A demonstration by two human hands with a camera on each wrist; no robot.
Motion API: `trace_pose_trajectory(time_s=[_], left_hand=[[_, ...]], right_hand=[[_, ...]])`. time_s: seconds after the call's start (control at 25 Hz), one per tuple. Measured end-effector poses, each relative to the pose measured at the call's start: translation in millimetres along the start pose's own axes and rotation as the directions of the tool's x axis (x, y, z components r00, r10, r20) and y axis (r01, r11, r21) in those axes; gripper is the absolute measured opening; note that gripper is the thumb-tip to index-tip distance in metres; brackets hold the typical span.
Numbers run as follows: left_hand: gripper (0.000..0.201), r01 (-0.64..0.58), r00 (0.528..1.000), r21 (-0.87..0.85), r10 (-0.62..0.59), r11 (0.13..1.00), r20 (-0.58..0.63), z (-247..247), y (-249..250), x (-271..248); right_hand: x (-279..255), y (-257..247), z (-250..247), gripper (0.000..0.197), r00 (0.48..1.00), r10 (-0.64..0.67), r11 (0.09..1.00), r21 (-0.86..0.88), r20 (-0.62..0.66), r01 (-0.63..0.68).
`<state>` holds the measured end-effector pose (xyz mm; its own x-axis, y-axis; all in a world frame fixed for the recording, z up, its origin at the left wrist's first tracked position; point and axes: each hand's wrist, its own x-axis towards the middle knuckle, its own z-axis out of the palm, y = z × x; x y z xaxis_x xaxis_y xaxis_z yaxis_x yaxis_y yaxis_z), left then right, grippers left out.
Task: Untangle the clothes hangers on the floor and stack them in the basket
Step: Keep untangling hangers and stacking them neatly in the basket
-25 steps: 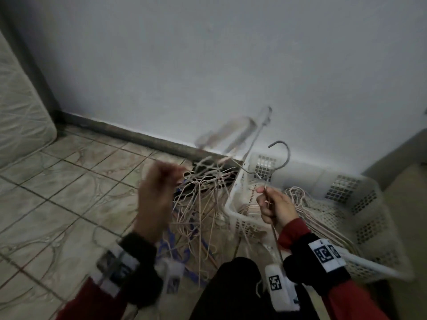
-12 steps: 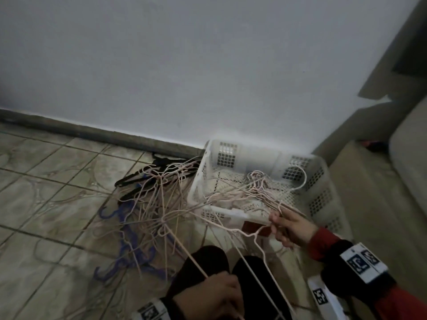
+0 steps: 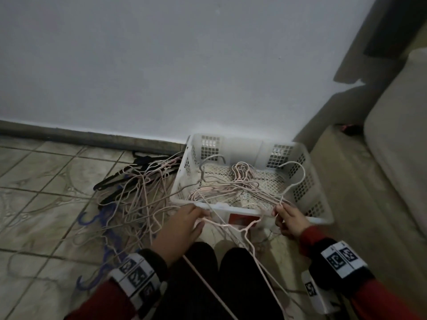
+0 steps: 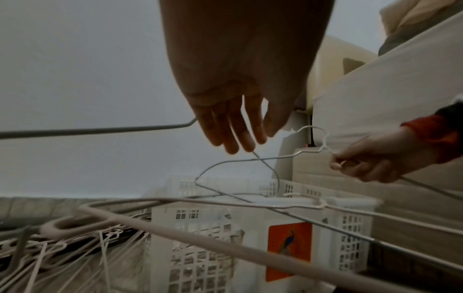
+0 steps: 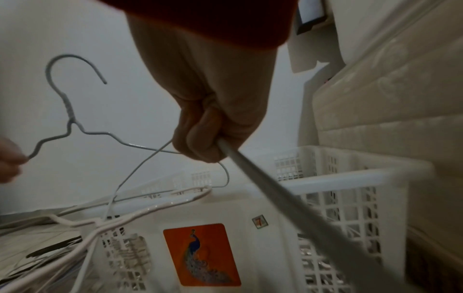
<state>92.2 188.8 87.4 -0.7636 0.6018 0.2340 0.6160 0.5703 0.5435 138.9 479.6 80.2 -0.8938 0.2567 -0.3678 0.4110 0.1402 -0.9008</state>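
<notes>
A white plastic basket with lattice walls and a perforated floor stands on the tiled floor against a pale wall. An orange peacock sticker is stuck to its near face. Inside the basket lies a flat stack of thin pinkish wire hangers, hooks bunched toward the far side.

The right hand is curled tight round a slim white wire hanger just below its neck; the hook rises above the basket's right part (the coating looks smooth and slightly glossy). The left hand reaches to the basket's near left corner with fingers extended and close together. In the right wrist view its fingertips meet the end of a kinked grey-white wire hanger with a twisted neck, though the grip itself is too blurred to call.

Left of the basket, a tangled heap of hangers sprawls on the floor: thin pale wire ones, a few flat black ones and blue ones, looped through each other.
</notes>
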Motion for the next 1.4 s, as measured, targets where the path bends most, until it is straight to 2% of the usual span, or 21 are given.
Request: trace_pose_trajectory(time_s=[0.08, 0.16, 0.24, 0.28, 0.32, 0.4, 0.48, 0.6, 0.8, 0.88, 1.0, 1.12, 1.16, 1.24, 1.4], left_hand=[[0.037, -0.031, 0.999, 0.158, 0.036, 0.987, -0.033, 0.3, -4.2, 13.1], [0.026, -0.031, 0.982, 0.195, 0.066, 0.980, -0.178, -4.9, 0.7, 26.9], [0.021, -0.003, 0.923, 0.217, 0.087, 0.976, -0.376, -12.1, 3.7, 37.7], [0.026, 0.045, 0.910, 0.218, 0.051, 0.975, -0.412, -13.7, -0.9, 41.5], [0.035, 0.104, 0.920, 0.205, -0.016, 0.973, -0.391, -15.9, -6.0, 44.5], [0.047, 0.234, 0.956, 0.194, -0.188, 0.953, -0.226, -15.7, -21.9, 47.1], [0.042, 0.286, 0.957, 0.252, -0.262, 0.924, -0.127, -14.8, -33.1, 47.8], [0.024, 0.274, 0.951, 0.141, -0.246, 0.951, -0.187, -19.6, -34.0, 54.1], [0.022, 0.192, 0.940, -0.040, -0.196, 0.980, -0.281, -38.7, -21.4, 70.6], [0.021, 0.152, 0.948, -0.037, -0.156, 0.988, -0.276, -49.5, -17.5, 76.7], [0.022, 0.083, 0.975, -0.064, -0.094, 0.994, -0.199, -66.0, -14.4, 80.6], [0.039, 0.017, 0.981, -0.097, -0.035, 0.995, -0.189, -84.9, -8.5, 79.4], [0.043, 0.017, 0.980, -0.117, -0.040, 0.993, -0.196, -91.0, -6.0, 78.8], [0.042, 0.014, 0.976, -0.118, -0.039, 0.993, -0.213, -101.8, -2.0, 79.0], [0.034, -0.086, 0.977, -0.122, 0.060, 0.989, -0.203, -117.7, 13.1, 82.2]], right_hand=[[-3.2, 2.7, 1.3, 0.033, 0.998, -0.045, 0.999, 0.018, -0.045, 0.046], [-8.4, 3.1, 3.1, 0.031, 0.992, -0.099, 0.995, 0.019, -0.083, 0.101], [-11.3, 4.9, 3.1, 0.031, 0.987, -0.130, 0.991, 0.009, -0.097, 0.132], [-12.0, 6.3, 1.9, 0.031, 0.986, -0.135, 0.990, 0.011, -0.101, 0.137], [-12.5, 7.3, 0.0, 0.031, 0.985, -0.138, 0.990, 0.018, -0.108, 0.141], [-13.3, 8.8, -4.0, 0.032, 0.980, -0.159, 0.986, 0.022, -0.120, 0.163], [-13.8, 8.5, -7.6, 0.032, 0.971, -0.195, 0.981, -0.011, -0.138, 0.196], [-15.5, 4.2, -10.6, 0.033, 0.961, -0.245, 0.969, -0.038, -0.126, 0.243], [-19.2, -8.9, -20.0, 0.032, 0.922, -0.369, 0.927, -0.121, -0.114, 0.356], [-22.0, -14.0, -26.2, 0.032, 0.917, -0.388, 0.918, -0.136, -0.097, 0.374], [-33.4, -27.9, -36.1, 0.032, 0.890, -0.450, 0.884, -0.177, -0.077, 0.432], [-43.2, -41.9, -43.2, 0.038, 0.858, -0.506, 0.849, -0.228, -0.091, 0.476], [-45.7, -45.9, -44.0, 0.034, 0.850, -0.518, 0.847, -0.198, -0.096, 0.493], [-49.7, -52.2, -45.3, 0.026, 0.838, -0.537, 0.842, -0.128, -0.095, 0.524], [-56.2, -60.8, -47.1, 0.029, 0.814, -0.575, 0.817, -0.120, -0.085, 0.564]])
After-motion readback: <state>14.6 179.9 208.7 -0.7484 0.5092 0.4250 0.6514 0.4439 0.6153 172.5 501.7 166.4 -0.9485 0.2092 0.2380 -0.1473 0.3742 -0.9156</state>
